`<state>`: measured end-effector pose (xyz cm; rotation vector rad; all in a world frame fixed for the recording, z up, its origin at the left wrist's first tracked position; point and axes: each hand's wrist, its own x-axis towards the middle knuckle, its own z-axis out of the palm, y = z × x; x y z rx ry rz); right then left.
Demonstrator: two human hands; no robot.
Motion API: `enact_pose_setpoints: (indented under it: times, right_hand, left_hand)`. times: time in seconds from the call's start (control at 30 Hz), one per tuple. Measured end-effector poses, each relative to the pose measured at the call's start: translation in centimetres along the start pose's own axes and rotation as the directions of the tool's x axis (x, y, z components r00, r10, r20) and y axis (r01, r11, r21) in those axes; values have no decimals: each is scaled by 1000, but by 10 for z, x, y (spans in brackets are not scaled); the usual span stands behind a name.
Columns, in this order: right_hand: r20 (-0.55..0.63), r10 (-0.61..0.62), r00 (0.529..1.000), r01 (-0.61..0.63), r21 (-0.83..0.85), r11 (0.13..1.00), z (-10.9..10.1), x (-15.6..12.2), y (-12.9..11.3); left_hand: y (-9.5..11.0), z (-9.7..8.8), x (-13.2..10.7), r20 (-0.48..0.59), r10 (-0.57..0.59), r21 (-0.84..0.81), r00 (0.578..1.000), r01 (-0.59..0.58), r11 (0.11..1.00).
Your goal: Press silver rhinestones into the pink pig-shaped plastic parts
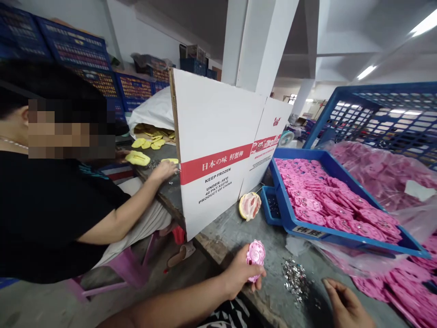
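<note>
My left hand [237, 273] grips a pink plastic piece [256, 256], roughly oval with a scalloped edge, held upright over the table's front edge. Its thumb lies across the lower part. Over the tabletop on the right, my right hand [346, 305] is closed with thumb and forefinger pressed together; anything between them is too small to make out. A scattered heap of small shiny metal bits [295, 279] lies between my hands. Behind it, a blue tray [290, 223] is filled with similar pink pieces [317, 196]. More loose pink pieces [403, 287] lie beside my right hand.
A white cardboard panel [218, 123] stands across the table [218, 232]. Near it are a cut pomelo [250, 206] and a small blue tray [271, 207] of dark bits. Left, a seated co-worker [51, 218] handles yellow pieces [137, 158]. A blue crate [327, 109] rises at right.
</note>
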<state>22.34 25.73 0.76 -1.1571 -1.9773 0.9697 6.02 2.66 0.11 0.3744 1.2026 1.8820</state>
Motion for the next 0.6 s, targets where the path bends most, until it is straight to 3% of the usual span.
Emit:
enact_pose_setpoints:
  times: [0.13,0.27,0.6]
  right_hand:
    - [132,-211,969,186,179,966,9,-34,-20]
    - [202,-361,910,314,232,921,18,-53,-27]
    - [200,-456,867,410,231,882,17,-54,-17]
  left_hand:
    - [7,31,-2,51,-75,-9,996,76,997]
    - [12,54,0,142,-130,-64,981,140,988]
    - [8,59,14,322,-164,-136,932,217,967]
